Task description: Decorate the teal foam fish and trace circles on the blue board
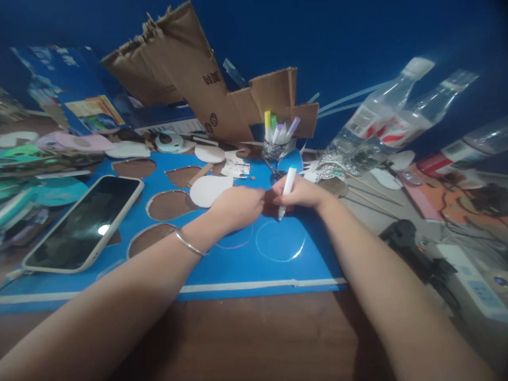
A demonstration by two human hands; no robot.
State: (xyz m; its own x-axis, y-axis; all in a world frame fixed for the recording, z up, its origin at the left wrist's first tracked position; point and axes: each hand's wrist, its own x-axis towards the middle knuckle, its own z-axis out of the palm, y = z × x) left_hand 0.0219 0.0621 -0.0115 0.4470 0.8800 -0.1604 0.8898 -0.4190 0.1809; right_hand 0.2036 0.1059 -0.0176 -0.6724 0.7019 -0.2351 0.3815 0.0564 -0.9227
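My right hand (304, 191) is closed around a white marker (288, 193) with a teal end, tilted with its tip down at the blue board (317, 270). Just below the tip, a pale outlined circle (273, 258) is drawn on the board. My left hand (240, 206) is closed, its knuckles up and its fingertips turned away from view close to my right hand; what they hold, if anything, is hidden. A white rounded cutout (210, 190) lies against the back of my left hand. Part of a pinkish outline (238, 244) shows below my left wrist.
Several holes are cut in the board's left part, beside a phone (85, 225). Behind stand a cup of markers (273, 150), scissors (273, 170) and torn cardboard (178, 69). Plastic bottles (381, 116), wooden sticks (375, 200) and a power strip (472, 280) are at right.
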